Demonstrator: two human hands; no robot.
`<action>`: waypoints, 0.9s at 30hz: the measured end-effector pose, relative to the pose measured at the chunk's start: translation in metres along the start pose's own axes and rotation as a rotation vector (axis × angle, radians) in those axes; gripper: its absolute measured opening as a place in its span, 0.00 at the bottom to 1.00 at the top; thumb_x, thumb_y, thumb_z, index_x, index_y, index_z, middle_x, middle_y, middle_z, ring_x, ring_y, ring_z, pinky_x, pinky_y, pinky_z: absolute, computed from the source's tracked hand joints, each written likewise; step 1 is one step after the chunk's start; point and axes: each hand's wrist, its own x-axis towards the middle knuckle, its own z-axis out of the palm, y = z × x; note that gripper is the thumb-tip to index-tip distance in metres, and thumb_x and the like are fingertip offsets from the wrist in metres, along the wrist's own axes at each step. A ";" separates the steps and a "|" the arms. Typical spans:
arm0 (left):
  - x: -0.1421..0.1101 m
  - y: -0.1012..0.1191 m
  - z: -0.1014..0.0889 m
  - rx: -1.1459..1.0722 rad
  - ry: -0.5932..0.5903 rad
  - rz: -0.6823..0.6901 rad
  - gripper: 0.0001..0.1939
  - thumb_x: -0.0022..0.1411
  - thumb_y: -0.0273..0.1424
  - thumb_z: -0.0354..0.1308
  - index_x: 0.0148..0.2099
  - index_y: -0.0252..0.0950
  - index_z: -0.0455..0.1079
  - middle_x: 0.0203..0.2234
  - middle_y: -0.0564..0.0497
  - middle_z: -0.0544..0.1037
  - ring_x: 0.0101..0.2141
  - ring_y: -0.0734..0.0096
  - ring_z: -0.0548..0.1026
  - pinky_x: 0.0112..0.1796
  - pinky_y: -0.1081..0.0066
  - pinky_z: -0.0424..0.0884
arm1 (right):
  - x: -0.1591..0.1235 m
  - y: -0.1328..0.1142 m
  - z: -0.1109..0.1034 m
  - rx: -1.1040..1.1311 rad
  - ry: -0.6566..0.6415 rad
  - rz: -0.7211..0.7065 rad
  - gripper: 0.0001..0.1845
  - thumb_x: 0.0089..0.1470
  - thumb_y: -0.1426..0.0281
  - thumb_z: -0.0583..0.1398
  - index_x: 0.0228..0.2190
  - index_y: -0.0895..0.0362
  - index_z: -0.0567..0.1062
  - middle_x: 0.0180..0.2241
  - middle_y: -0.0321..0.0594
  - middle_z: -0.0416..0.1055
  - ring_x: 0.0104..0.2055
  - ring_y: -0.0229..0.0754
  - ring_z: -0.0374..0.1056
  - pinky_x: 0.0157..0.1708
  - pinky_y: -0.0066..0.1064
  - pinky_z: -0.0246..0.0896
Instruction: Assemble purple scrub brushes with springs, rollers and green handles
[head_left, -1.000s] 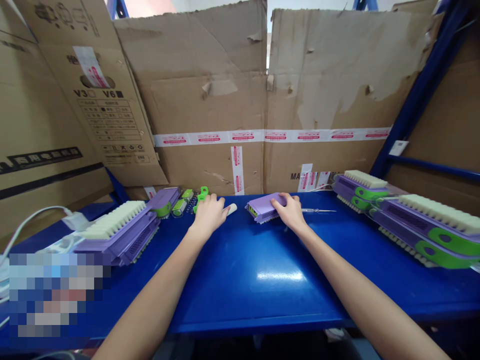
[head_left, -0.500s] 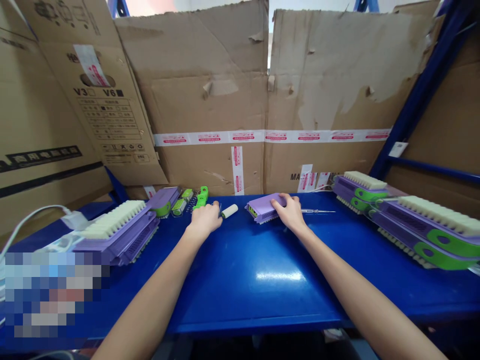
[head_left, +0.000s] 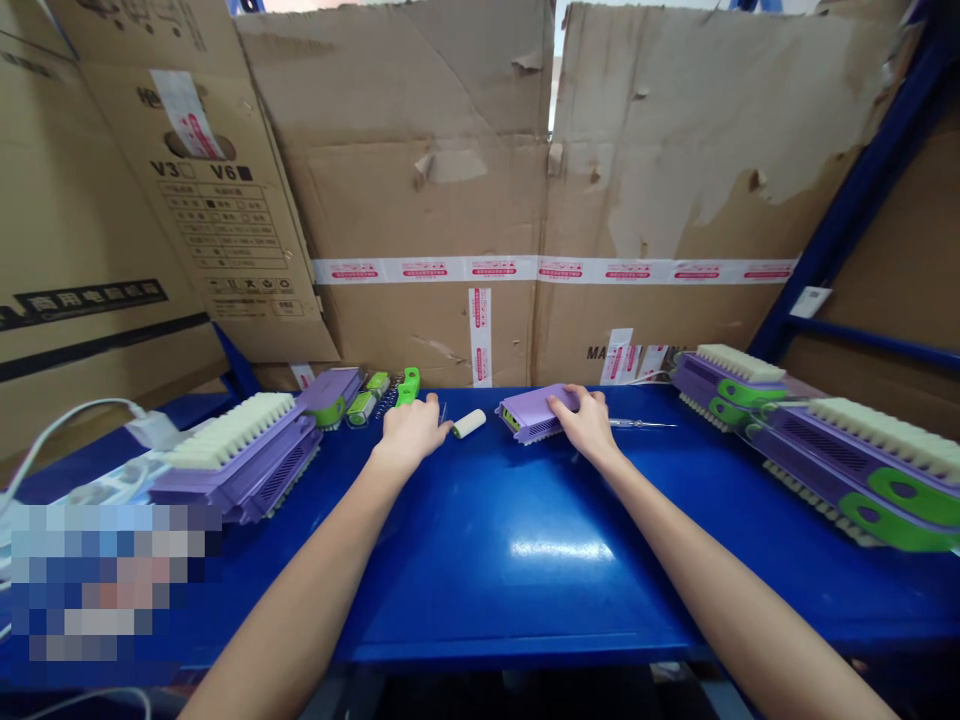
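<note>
My right hand grips the right end of a purple brush housing. Its open left end shows green inside, and pale bristles show along its underside. At the back of the table, my left hand has its fingers curled down, with the thumb pointing right. What they hold, if anything, is hidden; a thin, clear-looking piece shows beside the fingertips. Just right of that hand lies a white cylinder with a green end. A bright green plastic part lies behind the hand, and small dark coiled pieces sit beside it.
Purple brushes with cream bristles are stacked at left and right. Yellow-green parts lie at back left. A slim pointed tool lies beyond my right hand. A white plug with cable stands left. Cardboard walls the back.
The view has shifted slightly. My left hand has turned a little at the same place, fingers still curled. My right hand keeps its grip on the purple brush housing.
</note>
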 end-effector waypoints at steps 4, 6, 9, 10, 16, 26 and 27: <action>-0.001 0.002 0.001 -0.001 -0.008 0.002 0.23 0.62 0.42 0.47 0.51 0.30 0.64 0.41 0.34 0.76 0.42 0.49 0.75 0.38 0.60 0.70 | 0.000 0.000 0.000 0.001 0.005 -0.011 0.28 0.51 0.55 0.56 0.49 0.57 0.71 0.43 0.50 0.63 0.47 0.52 0.61 0.50 0.42 0.55; -0.001 0.003 0.001 -0.004 -0.012 0.003 0.22 0.62 0.42 0.47 0.51 0.30 0.63 0.41 0.34 0.76 0.43 0.49 0.75 0.39 0.60 0.70 | 0.000 0.000 0.000 0.000 0.011 -0.012 0.28 0.51 0.55 0.56 0.49 0.57 0.71 0.43 0.50 0.63 0.47 0.52 0.61 0.50 0.42 0.56; -0.002 0.003 -0.001 -0.002 -0.022 0.014 0.21 0.62 0.38 0.47 0.53 0.30 0.62 0.41 0.34 0.75 0.44 0.50 0.75 0.39 0.60 0.70 | 0.000 0.001 0.000 -0.004 0.009 -0.009 0.28 0.51 0.55 0.55 0.50 0.57 0.71 0.44 0.50 0.62 0.48 0.52 0.61 0.50 0.42 0.56; -0.002 0.003 -0.002 0.002 -0.025 0.019 0.20 0.62 0.35 0.48 0.53 0.30 0.62 0.41 0.34 0.75 0.44 0.50 0.75 0.39 0.60 0.70 | 0.000 0.001 0.000 -0.007 0.007 -0.011 0.28 0.51 0.55 0.55 0.50 0.57 0.71 0.44 0.50 0.62 0.48 0.52 0.61 0.50 0.42 0.56; -0.006 0.005 -0.009 -0.015 0.130 -0.021 0.20 0.60 0.30 0.48 0.54 0.30 0.60 0.39 0.36 0.76 0.42 0.51 0.75 0.38 0.62 0.69 | 0.001 0.001 0.000 -0.033 -0.007 -0.008 0.29 0.52 0.55 0.55 0.51 0.58 0.70 0.44 0.52 0.62 0.49 0.54 0.61 0.50 0.43 0.56; -0.018 0.032 -0.006 -0.200 0.248 0.353 0.25 0.60 0.37 0.50 0.58 0.37 0.56 0.40 0.43 0.76 0.41 0.58 0.75 0.39 0.66 0.69 | 0.002 0.002 -0.001 -0.065 -0.013 0.006 0.30 0.52 0.54 0.54 0.52 0.58 0.69 0.46 0.52 0.61 0.49 0.55 0.60 0.50 0.43 0.56; -0.019 0.035 -0.003 -0.210 0.237 0.401 0.25 0.60 0.37 0.50 0.59 0.38 0.56 0.40 0.44 0.76 0.40 0.59 0.75 0.38 0.66 0.69 | 0.003 0.003 -0.002 -0.068 -0.011 0.008 0.30 0.52 0.54 0.54 0.52 0.58 0.69 0.46 0.53 0.61 0.49 0.55 0.60 0.50 0.43 0.56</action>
